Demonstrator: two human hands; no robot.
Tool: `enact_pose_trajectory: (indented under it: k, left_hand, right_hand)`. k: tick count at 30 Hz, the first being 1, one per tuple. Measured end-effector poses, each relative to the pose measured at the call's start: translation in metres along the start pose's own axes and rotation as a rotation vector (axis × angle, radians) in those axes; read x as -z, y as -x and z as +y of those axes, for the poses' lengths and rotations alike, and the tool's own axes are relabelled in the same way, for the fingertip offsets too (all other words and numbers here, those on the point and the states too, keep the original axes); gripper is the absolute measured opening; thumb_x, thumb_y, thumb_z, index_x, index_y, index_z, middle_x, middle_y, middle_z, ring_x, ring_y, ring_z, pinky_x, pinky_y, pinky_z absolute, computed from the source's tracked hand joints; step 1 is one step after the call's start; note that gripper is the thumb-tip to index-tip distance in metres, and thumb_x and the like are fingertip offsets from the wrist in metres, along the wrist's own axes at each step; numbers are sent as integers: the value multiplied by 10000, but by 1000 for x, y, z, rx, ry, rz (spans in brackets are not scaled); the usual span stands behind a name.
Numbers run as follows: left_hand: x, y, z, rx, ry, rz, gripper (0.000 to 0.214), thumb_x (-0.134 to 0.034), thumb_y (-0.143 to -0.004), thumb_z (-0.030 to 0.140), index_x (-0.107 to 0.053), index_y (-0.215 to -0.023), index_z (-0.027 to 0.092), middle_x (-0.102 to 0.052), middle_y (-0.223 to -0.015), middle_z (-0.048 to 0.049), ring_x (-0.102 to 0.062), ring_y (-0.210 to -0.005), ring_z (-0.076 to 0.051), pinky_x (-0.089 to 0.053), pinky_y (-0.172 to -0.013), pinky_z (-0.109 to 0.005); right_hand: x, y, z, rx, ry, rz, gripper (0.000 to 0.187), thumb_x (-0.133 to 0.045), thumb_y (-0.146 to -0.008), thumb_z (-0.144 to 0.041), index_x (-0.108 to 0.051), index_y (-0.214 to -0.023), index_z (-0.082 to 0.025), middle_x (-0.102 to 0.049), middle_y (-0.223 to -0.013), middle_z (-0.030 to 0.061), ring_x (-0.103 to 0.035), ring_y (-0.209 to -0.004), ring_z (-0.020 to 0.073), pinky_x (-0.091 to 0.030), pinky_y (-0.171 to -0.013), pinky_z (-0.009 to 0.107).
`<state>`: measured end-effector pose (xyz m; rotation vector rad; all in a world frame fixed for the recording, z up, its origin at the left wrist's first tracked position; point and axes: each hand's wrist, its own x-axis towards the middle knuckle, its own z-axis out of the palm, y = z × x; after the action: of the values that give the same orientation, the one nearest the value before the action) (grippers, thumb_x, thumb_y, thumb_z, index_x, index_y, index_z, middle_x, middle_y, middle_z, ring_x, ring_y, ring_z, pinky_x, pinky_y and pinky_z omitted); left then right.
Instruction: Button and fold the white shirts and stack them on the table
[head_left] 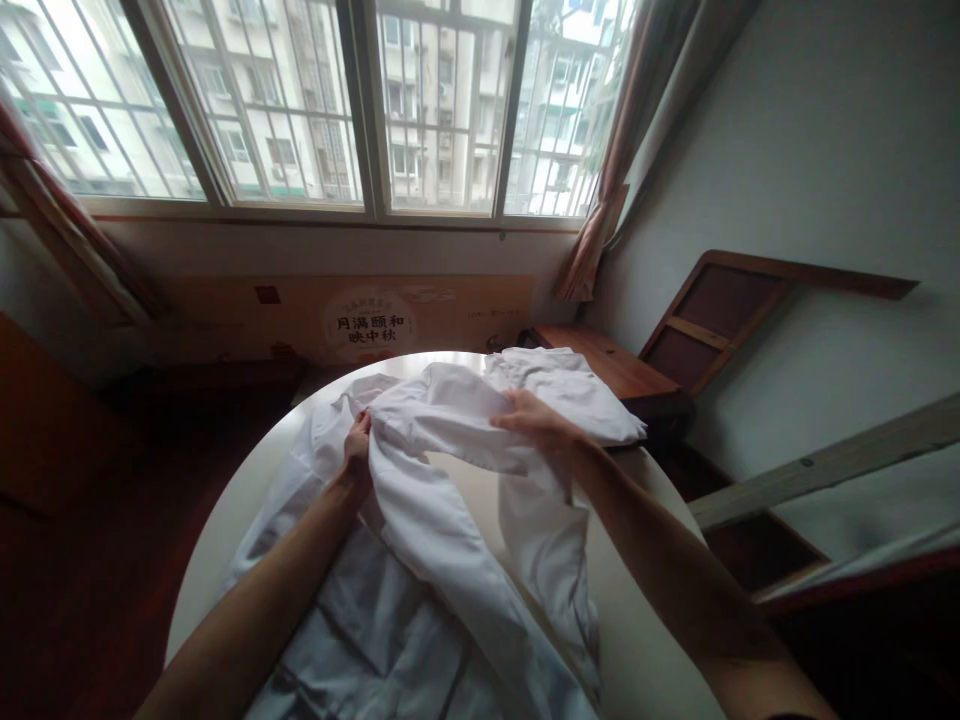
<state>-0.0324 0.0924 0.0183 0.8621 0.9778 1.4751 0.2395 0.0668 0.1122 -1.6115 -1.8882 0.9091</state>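
White table [630,600]; white garment [352,590], long strip [457,545] slanting near-right.

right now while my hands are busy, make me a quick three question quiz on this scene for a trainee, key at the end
1. Multiple choice: what does the left hand hold?
a) a curtain
b) the white garment
c) the window frame

2. True or false: the folded white cloth lies on the floor.

3. Short answer: which hand is nearer the folded white cloth?

Key:
1. b
2. False; it lies on the round table.
3. The right hand.
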Motion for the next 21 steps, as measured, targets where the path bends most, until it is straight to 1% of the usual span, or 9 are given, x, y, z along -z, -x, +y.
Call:
enact_pose_trajectory:
  k: [3, 6, 8, 11, 14, 16, 17, 18, 21]
  left_hand:
    - [-15, 6, -12, -118, -199, -136, 507, -454, -845, 540, -530, -1188, 176, -612, -1177, -106, -555, -1116, -264, -434, -975, -405]
    - [-34, 21, -22, -234, -840, -493, 585, -460, -843, 562, -484, -1298, 196, -411, -1427, -111, -321, -1341, -299, -238, -1105, -475]
    - [-40, 29, -23, -233, -1197, -726, 563, -457, -856, 541, -471, -1321, 223, -367, -1459, -95, -247, -1376, -307, -187, -1111, -512]
    - [-33, 31, -9, -318, -1331, -836, 485, -361, -919, 491, -498, -1298, 221, -470, -1383, -89, -386, -1302, -258, -297, -1075, -422]
    - [-4, 26, 24, -480, -1515, -351, 483, -418, -893, 520, -561, -1196, 173, -555, -1254, -127, -485, -1180, -275, -364, -1003, -388]
    - [23, 25, 46, -445, -1722, -9, 547, -489, -828, 596, -575, -1140, 155, -585, -1147, -159, -516, -1101, -325, -395, -929, -421]
    - [36, 26, 55, -400, -1811, 59, 575, -511, -798, 628, -576, -1123, 158, -593, -1099, -162, -530, -1062, -337, -409, -886, -422]
    - [49, 28, 61, -350, -1879, 44, 582, -524, -777, 650, -581, -1099, 169, -601, -1056, -156, -547, -1021, -335, -420, -843, -408]
    - [76, 36, 60, -210, -1924, -269, 478, -496, -797, 644, -597, -954, 204, -623, -933, -97, -591, -886, -268, -418, -722, -322]
  right_hand:
    - [66, 5, -15, 24, 620, 264, 422, -647, -709, -195, -635, -1131, -192, -686, -1029, 97, -612, -992, 271, -466, -843, 351]
    - [104, 0, -12, -162, 994, 210, 401, -576, -768, -147, -620, -1163, -204, -653, -1114, 139, -608, -1008, 297, -458, -834, 424]
    - [106, -7, -4, -298, 1096, 166, 315, -526, -802, -117, -652, -1090, -119, -643, -1090, 206, -601, -1005, 336, -451, -815, 471]
    - [75, -11, 3, -245, 1130, 272, 298, -476, -847, -126, -630, -1091, -53, -601, -1122, 254, -546, -1073, 368, -412, -858, 497]
    - [14, -3, 3, 27, 980, 311, 452, -494, -889, -349, -488, -1287, -134, -533, -1247, 200, -514, -1109, 318, -412, -882, 423]
    - [-29, 6, 4, 134, 865, 216, 606, -508, -852, -532, -423, -1341, -185, -486, -1307, 174, -503, -1118, 309, -417, -881, 409]
    - [-47, 10, 5, 184, 844, 164, 657, -530, -819, -580, -415, -1345, -204, -465, -1331, 164, -487, -1138, 315, -409, -897, 418]
    - [-63, 14, 8, 235, 841, 110, 670, -551, -797, -596, -428, -1333, -213, -457, -1340, 157, -473, -1156, 320, -395, -917, 428]
    - [-91, 19, 19, 320, 865, -36, 509, -569, -820, -513, -518, -1209, -188, -519, -1257, 155, -506, -1122, 299, -395, -920, 406]
